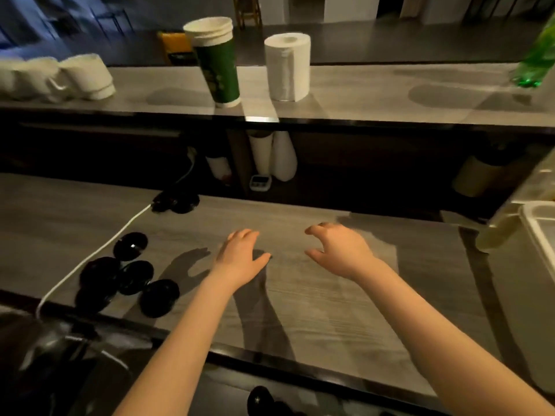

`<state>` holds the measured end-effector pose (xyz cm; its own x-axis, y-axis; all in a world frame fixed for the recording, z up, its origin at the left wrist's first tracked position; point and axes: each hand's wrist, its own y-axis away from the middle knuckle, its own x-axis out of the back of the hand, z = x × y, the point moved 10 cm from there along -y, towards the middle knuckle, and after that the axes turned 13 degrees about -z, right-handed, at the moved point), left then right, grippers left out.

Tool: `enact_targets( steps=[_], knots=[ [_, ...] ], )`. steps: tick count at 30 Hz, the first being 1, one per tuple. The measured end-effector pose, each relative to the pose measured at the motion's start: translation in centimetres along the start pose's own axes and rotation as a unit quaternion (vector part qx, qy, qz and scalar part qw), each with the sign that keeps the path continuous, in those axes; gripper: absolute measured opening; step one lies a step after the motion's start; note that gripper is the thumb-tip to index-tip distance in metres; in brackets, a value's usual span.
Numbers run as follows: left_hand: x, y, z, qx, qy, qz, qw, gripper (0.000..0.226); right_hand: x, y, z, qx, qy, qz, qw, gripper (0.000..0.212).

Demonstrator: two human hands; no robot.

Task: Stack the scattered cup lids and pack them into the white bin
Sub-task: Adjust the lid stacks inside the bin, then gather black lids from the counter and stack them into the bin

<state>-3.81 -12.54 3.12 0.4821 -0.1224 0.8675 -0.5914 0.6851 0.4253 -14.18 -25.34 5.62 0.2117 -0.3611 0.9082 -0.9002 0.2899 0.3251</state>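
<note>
Both hands hang over the grey counter (300, 310), side by side and apart, neither holding anything. Her or his left hand (243, 253) lies palm down with the fingers straight and close together, thumb out to the side. The right hand (339, 250) has its fingers loosely curled like a claw, thumb spread away from them. Whether either palm touches the top, I cannot tell. At about 9 o'clock from the left hand, a cluster of black lids (132, 276) lies loose on the counter, some overlapping, beside a white cable (90, 259). More lids (175, 202) sit at 11 o'clock near the back edge, and one lid (259, 397) shows at 6 o'clock below the counter's front edge. The white bin (540, 232) stands at 3 o'clock from the right hand, well apart, cut off by the frame. On the raised shelf (375, 94) at 12 o'clock stand a stack of green cups (219, 61), a paper roll (288, 67) just beside it, and white mugs (60, 76) at 10 o'clock.
</note>
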Motion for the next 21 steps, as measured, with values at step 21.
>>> enact_targets(
  steps=[21],
  knots=[
    [-8.1,1.1,-26.9,0.126,0.035,-0.133,0.982,0.097,-10.8,-8.9,-15.2,0.0,-0.049,-0.115,0.992,0.047]
  ],
)
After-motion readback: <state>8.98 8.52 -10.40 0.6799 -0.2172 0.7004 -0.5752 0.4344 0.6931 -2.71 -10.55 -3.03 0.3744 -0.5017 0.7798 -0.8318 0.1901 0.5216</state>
